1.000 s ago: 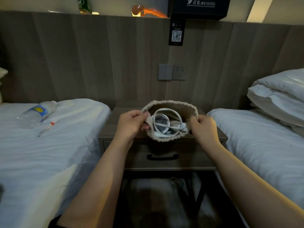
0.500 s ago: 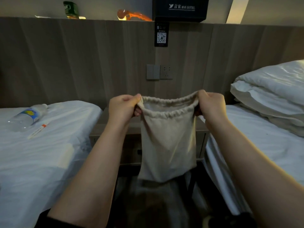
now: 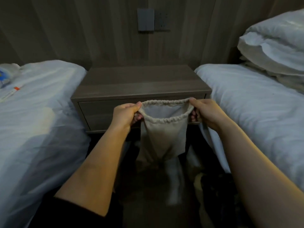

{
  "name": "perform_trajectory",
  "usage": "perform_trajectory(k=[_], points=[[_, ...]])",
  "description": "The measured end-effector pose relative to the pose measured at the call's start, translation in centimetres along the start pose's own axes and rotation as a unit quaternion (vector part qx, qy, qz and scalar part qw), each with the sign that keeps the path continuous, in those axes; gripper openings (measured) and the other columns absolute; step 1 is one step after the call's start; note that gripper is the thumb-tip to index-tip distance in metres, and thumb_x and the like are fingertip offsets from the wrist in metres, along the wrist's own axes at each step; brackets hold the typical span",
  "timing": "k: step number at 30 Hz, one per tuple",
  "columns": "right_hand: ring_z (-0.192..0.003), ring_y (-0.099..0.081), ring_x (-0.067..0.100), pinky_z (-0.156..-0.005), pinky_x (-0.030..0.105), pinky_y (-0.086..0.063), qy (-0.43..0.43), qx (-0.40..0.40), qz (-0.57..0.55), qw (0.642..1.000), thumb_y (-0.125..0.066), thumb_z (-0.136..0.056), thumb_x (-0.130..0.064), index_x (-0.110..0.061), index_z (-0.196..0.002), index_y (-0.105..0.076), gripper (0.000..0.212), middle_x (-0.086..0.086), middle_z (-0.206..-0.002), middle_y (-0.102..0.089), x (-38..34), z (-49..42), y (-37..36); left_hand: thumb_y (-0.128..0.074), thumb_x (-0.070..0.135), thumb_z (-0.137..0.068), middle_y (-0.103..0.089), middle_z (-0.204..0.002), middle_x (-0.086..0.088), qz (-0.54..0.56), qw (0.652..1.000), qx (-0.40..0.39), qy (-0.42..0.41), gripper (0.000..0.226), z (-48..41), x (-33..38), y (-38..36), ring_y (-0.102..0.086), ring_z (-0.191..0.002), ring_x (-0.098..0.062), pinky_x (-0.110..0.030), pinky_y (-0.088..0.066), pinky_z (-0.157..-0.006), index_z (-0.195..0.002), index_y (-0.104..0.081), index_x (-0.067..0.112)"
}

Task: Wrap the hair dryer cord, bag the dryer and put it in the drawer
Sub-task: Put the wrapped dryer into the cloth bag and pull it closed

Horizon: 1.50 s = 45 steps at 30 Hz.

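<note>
A beige drawstring bag (image 3: 164, 137) hangs in front of the nightstand drawer (image 3: 105, 112), its gathered mouth stretched open. My left hand (image 3: 125, 116) grips the left side of the rim and my right hand (image 3: 207, 112) grips the right side. The bag bulges low down; the hair dryer and its cord are hidden inside it. The drawer front is shut and its handle is hidden behind the bag.
The wooden nightstand (image 3: 141, 83) stands between two white beds (image 3: 41, 112) (image 3: 255, 104). A water bottle (image 3: 5, 76) and a small tube (image 3: 11, 92) lie on the left bed. Pillows (image 3: 276, 46) are stacked on the right bed. Wall switches (image 3: 146, 19) sit above.
The bag came off the nightstand top, was lifted, and now hangs lower in front of the drawer. The view has tilted down and closer. Both hands kept hold of the rim.
</note>
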State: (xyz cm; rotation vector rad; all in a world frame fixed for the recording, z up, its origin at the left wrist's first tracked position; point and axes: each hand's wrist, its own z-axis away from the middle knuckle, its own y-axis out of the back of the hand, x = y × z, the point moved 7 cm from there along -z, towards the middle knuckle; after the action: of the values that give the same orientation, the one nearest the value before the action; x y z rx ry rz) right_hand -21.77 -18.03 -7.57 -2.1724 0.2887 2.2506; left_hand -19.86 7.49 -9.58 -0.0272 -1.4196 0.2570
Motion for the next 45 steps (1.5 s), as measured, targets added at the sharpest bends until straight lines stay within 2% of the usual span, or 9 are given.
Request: perform_trajectory(k=[5,18,22,26,29,32,36,42,45], points=[[-0.039,-0.049,0.010,-0.046,0.022,-0.047,-0.010,-0.091,0.013,0.996,-0.042,-0.097,-0.015,-0.007,-0.060,-0.049,0.039,-0.004,-0.040,-0.049,1.2,-1.1,-0.2,-0.061,0.007,-0.088,-0.062,-0.050,-0.001,0.101,0.994,0.014,0.034,0.015,-1.0,-1.4,0.5,-0.057,-0.039,-0.004,-0.013,-0.046,-0.043,-0.073,-0.059,0.004],[-0.031,-0.038,0.013,-0.043,0.026,-0.034,-0.087,0.274,-0.257,0.923,-0.034,-0.087,0.001,-0.011,-0.058,-0.040,0.032,0.002,-0.034,-0.040,3.9,-2.3,5.1,-0.054,0.000,-0.090,-0.059,-0.038,-0.001,0.083,0.992,0.095,0.012,0.021,-2.5,-1.0,2.4,-0.053,-0.031,-0.004,-0.010,-0.044,-0.038,-0.070,-0.056,0.002],[-0.041,-0.044,0.011,-0.051,0.024,-0.040,-0.071,0.318,-0.190,0.926,-0.039,-0.086,-0.003,-0.012,-0.059,-0.041,0.028,0.002,-0.053,-0.044,4.7,-0.8,7.4,-0.052,-0.004,-0.090,-0.057,-0.040,-0.001,0.151,0.975,0.160,0.038,0.016,-3.1,-1.7,4.8,-0.047,-0.027,-0.004,-0.010,-0.036,-0.033,-0.077,-0.060,-0.001],[-0.043,-0.041,0.013,-0.048,0.023,-0.040,-0.005,0.277,-0.269,0.922,-0.039,-0.086,-0.002,-0.012,-0.058,-0.040,0.030,0.000,-0.048,-0.042,3.0,-1.7,5.8,-0.041,-0.006,-0.093,-0.052,-0.033,0.005,0.149,0.981,0.102,0.070,0.029,-3.4,-2.4,4.4,-0.044,-0.027,-0.001,-0.010,-0.033,-0.033,-0.117,-0.056,-0.005],[-0.039,-0.040,0.013,-0.048,0.025,-0.039,0.045,0.152,-0.328,0.931,-0.034,-0.089,0.002,-0.012,-0.057,-0.037,0.036,-0.004,-0.036,-0.038,0.9,-2.7,2.8,-0.033,-0.005,-0.093,-0.048,-0.034,0.005,-0.058,0.996,0.006,0.066,0.036,-3.1,-1.9,2.7,-0.038,-0.026,-0.001,-0.010,-0.027,-0.030,-0.122,-0.055,-0.003],[-0.045,-0.042,0.015,-0.055,0.028,-0.042,0.089,0.017,-0.265,0.960,-0.033,-0.096,-0.006,-0.009,-0.056,-0.041,0.041,-0.002,-0.041,-0.040,-0.2,-2.2,-0.6,-0.042,0.001,-0.092,-0.068,-0.080,-0.016,-0.346,0.938,-0.009,0.001,0.028,-2.6,-0.9,2.6,-0.060,-0.057,-0.013,-0.022,-0.046,-0.050,-0.103,-0.068,0.006],[-0.047,-0.043,0.015,-0.059,0.029,-0.043,0.116,-0.086,-0.234,0.961,-0.031,-0.097,-0.007,-0.008,-0.060,-0.042,0.039,-0.003,-0.042,-0.040,-1.5,-1.1,-3.5,-0.046,0.023,-0.092,-0.064,-0.114,-0.012,-0.702,0.706,-0.032,-0.084,0.025,-0.9,-0.9,0.5,-0.059,-0.103,-0.031,-0.039,-0.047,-0.086,-0.108,-0.065,0.017],[-0.048,-0.045,0.014,-0.060,0.028,-0.045,0.116,-0.121,-0.280,0.945,-0.031,-0.097,-0.010,-0.008,-0.061,-0.045,0.039,-0.002,-0.044,-0.043,-2.9,-0.4,-3.8,-0.051,0.076,-0.070,-0.054,-0.135,-0.002,-0.603,0.741,-0.290,-0.056,0.080,2.7,-7.2,-5.3,-0.054,-0.118,-0.023,-0.041,-0.045,-0.098,-0.134,-0.043,0.030],[-0.048,-0.045,0.014,-0.060,0.028,-0.046,0.102,-0.112,-0.304,0.941,-0.031,-0.098,-0.012,-0.009,-0.061,-0.045,0.039,0.000,-0.045,-0.042,-3.0,-0.2,-3.6,-0.054,0.058,-0.081,-0.065,-0.108,-0.005,-0.623,0.726,-0.276,-0.091,0.046,2.9,-8.1,-6.1,-0.061,-0.099,-0.023,-0.038,-0.050,-0.085,-0.100,-0.060,0.017]])
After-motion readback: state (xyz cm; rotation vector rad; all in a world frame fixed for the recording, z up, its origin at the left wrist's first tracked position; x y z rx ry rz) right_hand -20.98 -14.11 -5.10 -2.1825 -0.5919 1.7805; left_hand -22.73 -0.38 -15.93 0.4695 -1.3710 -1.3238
